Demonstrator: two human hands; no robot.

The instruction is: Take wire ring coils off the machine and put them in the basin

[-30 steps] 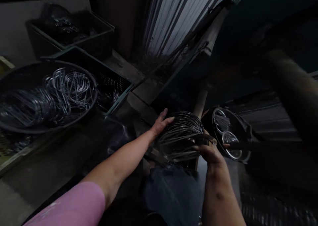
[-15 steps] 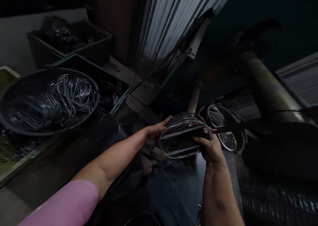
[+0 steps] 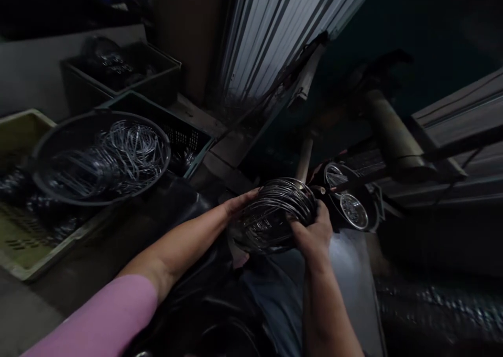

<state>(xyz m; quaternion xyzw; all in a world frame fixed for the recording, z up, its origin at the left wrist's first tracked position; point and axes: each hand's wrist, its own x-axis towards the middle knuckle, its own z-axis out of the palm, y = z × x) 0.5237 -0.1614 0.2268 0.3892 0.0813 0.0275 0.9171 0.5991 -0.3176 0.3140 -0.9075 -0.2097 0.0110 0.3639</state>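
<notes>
Over my lap, I hold a bundle of round metal wire frames (image 3: 279, 202) between both hands. My left hand (image 3: 240, 202) lies along the bundle's left side, its fingertips partly out of sight behind the wires. On the right side, my right hand (image 3: 314, 231) grips the bundle with the thumb on the near face and the fingers around the outer edge. Just beyond the bundle, close to my right hand, is a rod end with a copper-coloured tip (image 3: 322, 190). The lower wires are dark and blurred.
At left a round dark basin (image 3: 43, 187) holds many wire pieces, beside a yellow crate (image 3: 23, 270) and a green crate (image 3: 202, 155). A machine's thick metal cylinder (image 3: 393, 132) juts in from the right. Below it stands a container (image 3: 377, 210) with shiny round wire parts.
The bundle has moved slightly left and turned, out from around the copper-tipped rod. Both hands have gone with it. My head view has shifted left.
</notes>
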